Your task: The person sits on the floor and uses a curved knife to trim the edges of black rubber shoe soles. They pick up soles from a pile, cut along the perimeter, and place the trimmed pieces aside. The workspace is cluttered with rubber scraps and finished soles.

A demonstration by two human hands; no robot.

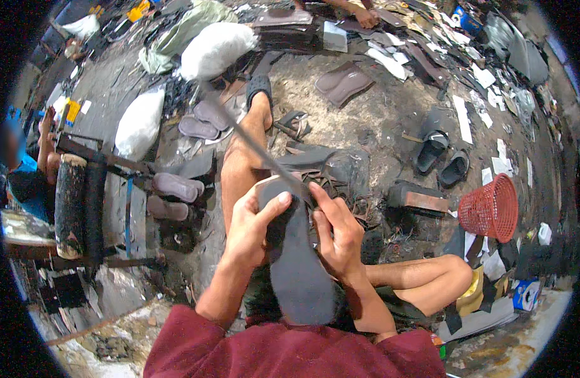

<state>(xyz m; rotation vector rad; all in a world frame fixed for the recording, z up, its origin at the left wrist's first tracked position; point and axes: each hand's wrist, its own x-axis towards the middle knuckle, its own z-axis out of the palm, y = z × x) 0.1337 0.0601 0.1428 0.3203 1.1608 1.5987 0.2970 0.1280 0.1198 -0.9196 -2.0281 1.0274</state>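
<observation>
A dark grey shoe sole point(296, 271) lies lengthwise over my lap, its toe end pointing away from me. My left hand point(255, 220) is closed around the toe end, thumb pressed on the top face. At the opposite edge, my right hand point(337, 236) is closed, its index finger against the rim. A long, narrow dark strip point(252, 143) runs from beside that fingertip up and to the left; its far end is blurred. Whether it is flexible or stiff, I cannot tell. The right thumb is hidden.
A red plastic basket point(489, 208) stands at the right. Black slides point(442, 157) and paired brown soles point(344, 83) lie on the scrap-littered floor. White sacks point(217, 50) are at the back left, near a wooden frame point(113, 208). A person's hand point(367, 17) shows at the top.
</observation>
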